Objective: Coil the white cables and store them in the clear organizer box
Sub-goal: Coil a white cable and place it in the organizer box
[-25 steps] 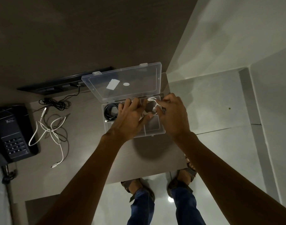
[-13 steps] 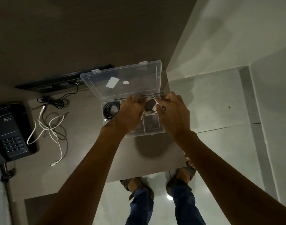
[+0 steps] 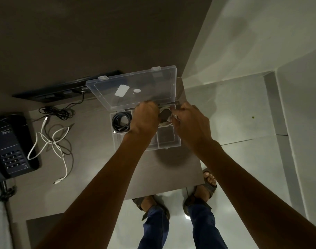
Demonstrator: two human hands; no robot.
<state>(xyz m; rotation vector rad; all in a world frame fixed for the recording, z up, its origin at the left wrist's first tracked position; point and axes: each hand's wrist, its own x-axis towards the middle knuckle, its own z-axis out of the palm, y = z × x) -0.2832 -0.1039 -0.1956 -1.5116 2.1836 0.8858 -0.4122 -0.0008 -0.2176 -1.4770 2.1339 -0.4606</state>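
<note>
The clear organizer box [image 3: 169,143] lies on the table with its lid [image 3: 135,87] standing open behind it. A coiled white cable [image 3: 165,116] sits in the box's back right compartment. My left hand [image 3: 146,117] and my right hand [image 3: 191,123] flank the coil, both with fingers closed on it. A coiled black cable [image 3: 120,122] fills the back left compartment. A second white cable [image 3: 53,142] lies loose and tangled on the table to the left.
A black desk phone [image 3: 10,146] stands at the left edge. A thin black cable [image 3: 56,112] runs to a dark strip [image 3: 64,87] at the wall. The table ends just right of the box; my feet [image 3: 207,182] stand on the tiled floor below.
My left hand has curled tighter and shifted a little toward the lid. The white coil stays between both hands in the back right compartment.
</note>
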